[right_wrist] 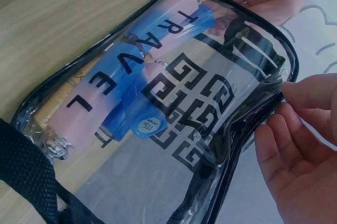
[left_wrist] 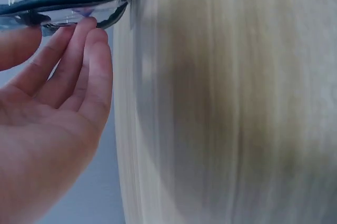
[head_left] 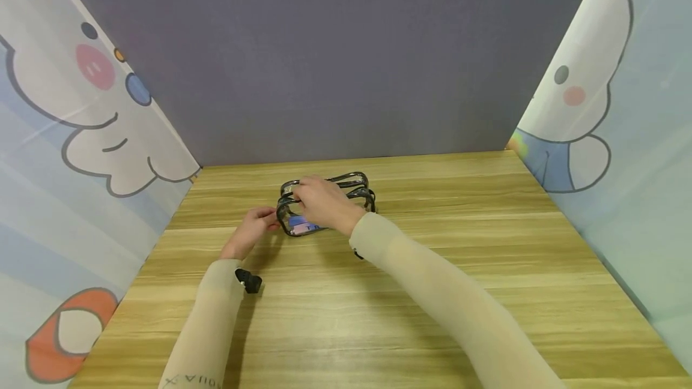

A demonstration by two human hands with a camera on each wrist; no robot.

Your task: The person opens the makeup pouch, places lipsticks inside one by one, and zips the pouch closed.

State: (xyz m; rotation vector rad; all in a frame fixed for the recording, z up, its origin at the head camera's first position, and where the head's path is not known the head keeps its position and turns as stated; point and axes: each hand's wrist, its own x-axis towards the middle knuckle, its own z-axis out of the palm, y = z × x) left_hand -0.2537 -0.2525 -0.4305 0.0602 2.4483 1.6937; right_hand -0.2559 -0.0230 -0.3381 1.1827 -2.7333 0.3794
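A clear toiletry bag [head_left: 306,229] with black piping stands on the table, "TRAVEL" lettering on its side. Pink-and-blue bottles [right_wrist: 97,89] show through the plastic. My left hand [head_left: 253,230] holds the bag's left end; in the left wrist view the fingertips [left_wrist: 87,26] touch the plastic under the piping, thumb apart from them. Reaching over the top, my right hand [head_left: 323,202] pinches the bag's black upper edge between thumb and fingers, as the right wrist view shows. Whether a zipper pull lies in that pinch is hidden.
The wooden table [head_left: 335,329] carries the bag near its far side, before a grey panel [head_left: 346,65]. Cartoon-printed curtains [head_left: 643,197] line both sides. A black webbing strap [right_wrist: 26,166] hangs at the bag's other end.
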